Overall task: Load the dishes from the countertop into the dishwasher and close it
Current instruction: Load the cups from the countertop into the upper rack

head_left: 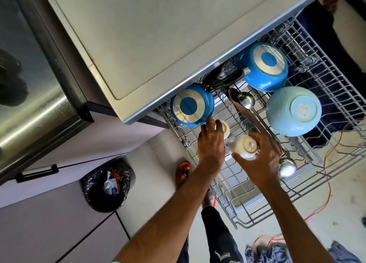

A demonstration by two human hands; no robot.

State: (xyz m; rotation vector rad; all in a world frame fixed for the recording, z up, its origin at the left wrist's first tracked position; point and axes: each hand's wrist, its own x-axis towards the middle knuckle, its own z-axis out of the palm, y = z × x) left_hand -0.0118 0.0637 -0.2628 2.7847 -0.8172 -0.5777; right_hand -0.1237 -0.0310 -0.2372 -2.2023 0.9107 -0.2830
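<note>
Head view, only feed I have.

Dishwasher rack (257, 203) is pulled out from under the countertop (158, 34). Both hands are over its front-left part.

Left hand (211, 141): fingers curled over the far cup (225, 128), cream, mostly hidden behind the knuckles. It looks like a grip. I can't tell if the cup is seated on the tines. The forefinger tip is just beside the rim of the small blue pan (192, 105); I can't tell if they touch.

Right hand (261, 163): thumb and fingers wrapped round the near cup (248, 146), cream, base up and tilted toward the camera, with a printed mark on the base. It's held over the rack, just beside the far cup.

Already in the rack, all upside down:
- small blue pan, at the rack's left edge by the counter lip
- large blue pan (265, 67), further back
- pale blue bowl (293, 110), beside the large pan

A wooden spoon (255, 122) lies diagonally between the cups and the bowl. Two metal ladles lie alongside it: one bowl end by the spoon's head (245, 100), the other near the right wrist (287, 168).

On the floor: black-bagged bin (108, 187), red sandal (183, 173), red cable (328, 183).
</note>
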